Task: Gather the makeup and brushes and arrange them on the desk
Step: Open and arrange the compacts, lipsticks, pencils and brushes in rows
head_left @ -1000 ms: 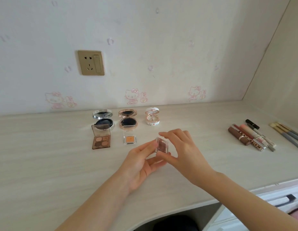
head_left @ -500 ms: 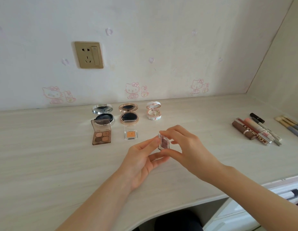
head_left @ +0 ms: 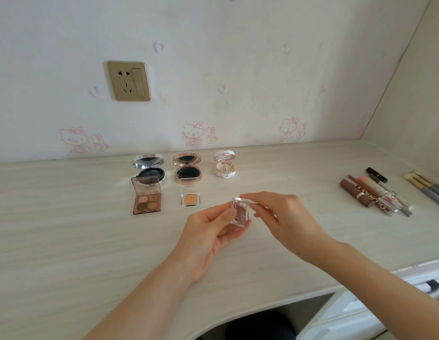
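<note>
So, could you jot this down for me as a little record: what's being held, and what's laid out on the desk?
Held: small clear eyeshadow case, mauve pan inside
Hands: left hand grips its lower part; right hand pinches its top edge
Back row: silver compact, rose-gold compact, white compact, all open
Front row: brown four-pan palette, orange single eyeshadow, lids up
Right side: lip tubes lying together, brushes beside them
Surface: desk
</note>
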Demonstrator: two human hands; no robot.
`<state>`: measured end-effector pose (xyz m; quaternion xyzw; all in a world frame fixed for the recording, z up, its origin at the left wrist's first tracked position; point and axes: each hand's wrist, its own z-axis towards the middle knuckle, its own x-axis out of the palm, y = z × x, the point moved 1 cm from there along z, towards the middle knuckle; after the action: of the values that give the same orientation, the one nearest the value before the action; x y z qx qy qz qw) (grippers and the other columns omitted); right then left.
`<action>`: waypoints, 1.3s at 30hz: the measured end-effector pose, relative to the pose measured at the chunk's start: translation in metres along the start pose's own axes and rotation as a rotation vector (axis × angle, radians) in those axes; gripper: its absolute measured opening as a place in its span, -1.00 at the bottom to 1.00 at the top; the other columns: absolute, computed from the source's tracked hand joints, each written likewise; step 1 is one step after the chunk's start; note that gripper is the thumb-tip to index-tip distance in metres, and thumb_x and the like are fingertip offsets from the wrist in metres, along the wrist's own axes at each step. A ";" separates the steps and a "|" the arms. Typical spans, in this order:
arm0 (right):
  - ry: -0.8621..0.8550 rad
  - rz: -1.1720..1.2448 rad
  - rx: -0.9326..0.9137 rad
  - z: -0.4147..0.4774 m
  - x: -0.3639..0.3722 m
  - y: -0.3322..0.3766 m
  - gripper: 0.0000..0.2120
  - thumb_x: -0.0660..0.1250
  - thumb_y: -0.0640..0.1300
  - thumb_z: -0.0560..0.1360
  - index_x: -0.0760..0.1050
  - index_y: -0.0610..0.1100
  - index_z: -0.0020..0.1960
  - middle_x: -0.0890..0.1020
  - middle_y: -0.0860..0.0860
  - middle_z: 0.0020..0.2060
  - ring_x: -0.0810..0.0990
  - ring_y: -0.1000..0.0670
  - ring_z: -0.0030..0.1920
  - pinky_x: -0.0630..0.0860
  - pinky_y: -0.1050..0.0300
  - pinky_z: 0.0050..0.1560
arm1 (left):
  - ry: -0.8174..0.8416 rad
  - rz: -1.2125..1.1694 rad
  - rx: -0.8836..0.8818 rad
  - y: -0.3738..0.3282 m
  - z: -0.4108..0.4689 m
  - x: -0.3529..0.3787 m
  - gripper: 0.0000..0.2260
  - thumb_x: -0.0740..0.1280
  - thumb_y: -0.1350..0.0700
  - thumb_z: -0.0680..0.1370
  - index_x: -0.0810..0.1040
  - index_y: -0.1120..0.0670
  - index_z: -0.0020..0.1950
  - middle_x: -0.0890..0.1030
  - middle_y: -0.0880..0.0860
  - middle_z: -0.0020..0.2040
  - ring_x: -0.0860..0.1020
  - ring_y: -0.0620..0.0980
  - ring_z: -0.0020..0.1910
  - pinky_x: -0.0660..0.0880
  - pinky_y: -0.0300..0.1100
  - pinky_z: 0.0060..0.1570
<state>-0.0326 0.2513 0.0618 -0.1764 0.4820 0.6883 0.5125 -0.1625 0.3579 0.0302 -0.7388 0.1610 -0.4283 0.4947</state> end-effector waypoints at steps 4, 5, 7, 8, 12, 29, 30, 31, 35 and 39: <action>0.038 0.028 0.072 0.003 0.004 -0.006 -0.73 0.17 -0.18 0.61 0.52 -0.04 0.25 0.67 0.14 -0.06 0.60 0.27 -0.07 0.52 0.34 -0.02 | -0.097 0.379 0.204 -0.007 0.002 -0.004 -0.77 0.37 0.27 0.52 0.60 0.13 0.16 0.72 0.06 -0.10 0.68 -0.04 -0.07 0.60 -0.23 -0.10; 0.049 0.025 0.084 0.005 0.004 -0.008 -0.73 0.16 -0.18 0.61 0.52 -0.04 0.24 0.67 0.14 -0.07 0.60 0.27 -0.07 0.52 0.32 -0.01 | -0.135 0.496 0.265 -0.008 0.003 -0.007 -0.76 0.40 0.25 0.50 0.61 0.09 0.15 0.72 0.01 -0.14 0.67 -0.11 -0.11 0.57 -0.29 -0.11; 0.071 -0.015 0.103 0.007 0.005 -0.013 -0.74 0.17 -0.19 0.61 0.52 -0.04 0.24 0.67 0.12 -0.06 0.62 0.21 -0.04 0.52 0.28 0.01 | -0.205 0.737 0.377 -0.008 0.004 -0.013 -0.76 0.44 0.20 0.47 0.63 -0.01 0.11 0.70 -0.13 -0.21 0.60 -0.28 -0.24 0.47 -0.42 -0.18; 0.087 -0.046 0.107 0.009 0.006 -0.016 -0.73 0.18 -0.19 0.60 0.52 -0.04 0.24 0.68 0.12 -0.05 0.63 0.18 -0.03 0.51 0.26 0.02 | -0.220 0.841 0.422 -0.007 0.004 -0.015 -0.77 0.46 0.17 0.46 0.63 -0.06 0.08 0.68 -0.19 -0.22 0.54 -0.30 -0.30 0.41 -0.44 -0.21; 0.144 -0.143 0.122 0.015 0.013 -0.022 -0.71 0.19 -0.12 0.61 0.45 0.00 0.31 0.68 0.12 -0.03 0.64 0.07 -0.01 0.53 0.11 0.00 | -0.140 1.171 0.598 0.000 0.008 -0.020 -0.79 0.49 0.08 0.42 0.67 -0.05 0.05 0.61 -0.24 -0.06 0.48 -0.23 0.00 0.34 -0.40 0.03; 0.190 -0.020 0.154 0.031 0.025 -0.027 -0.90 0.27 -0.22 0.54 0.48 -0.06 0.02 0.70 0.08 -0.17 0.64 0.20 -0.06 0.52 0.24 -0.03 | -0.024 1.399 0.714 0.013 0.018 -0.025 -0.86 0.45 0.10 0.46 0.70 -0.02 0.01 0.64 -0.21 0.00 0.37 -0.27 0.05 0.22 -0.58 0.06; 0.204 -0.002 0.169 0.033 0.024 -0.027 -0.89 0.27 -0.24 0.54 0.49 -0.07 0.02 0.70 0.06 -0.19 0.62 0.24 -0.08 0.49 0.35 -0.06 | -0.027 1.399 0.712 0.014 0.019 -0.025 -0.85 0.45 0.10 0.46 0.70 -0.03 0.01 0.63 -0.21 0.00 0.37 -0.27 0.06 0.23 -0.56 0.06; 0.220 0.009 0.187 0.035 0.024 -0.027 -0.88 0.26 -0.26 0.54 0.49 -0.07 0.01 0.70 0.05 -0.21 0.60 0.29 -0.12 0.44 0.44 -0.10 | -0.029 1.401 0.708 0.014 0.019 -0.025 -0.85 0.45 0.10 0.46 0.70 -0.03 0.01 0.63 -0.21 0.00 0.38 -0.26 0.07 0.25 -0.54 0.06; 0.251 0.040 0.247 0.040 0.021 -0.028 -0.86 0.26 -0.25 0.52 0.48 -0.02 -0.05 0.69 0.07 -0.27 0.56 0.32 -0.25 0.39 0.50 -0.18 | -0.038 1.398 0.705 0.014 0.018 -0.024 -0.85 0.45 0.10 0.46 0.69 -0.03 0.01 0.63 -0.21 -0.01 0.40 -0.26 0.07 0.32 -0.42 0.07; 0.262 0.046 0.258 0.039 0.022 -0.029 -0.86 0.27 -0.23 0.52 0.48 0.01 -0.06 0.68 0.10 -0.27 0.56 0.29 -0.23 0.40 0.48 -0.17 | -0.037 1.386 0.698 0.015 0.017 -0.024 -0.85 0.45 0.09 0.46 0.69 -0.03 0.02 0.62 -0.22 -0.01 0.40 -0.25 0.08 0.32 -0.42 0.07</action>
<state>-0.0067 0.2961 0.0504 -0.1861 0.6330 0.6035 0.4478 -0.1598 0.3770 0.0039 -0.2778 0.4338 -0.0344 0.8564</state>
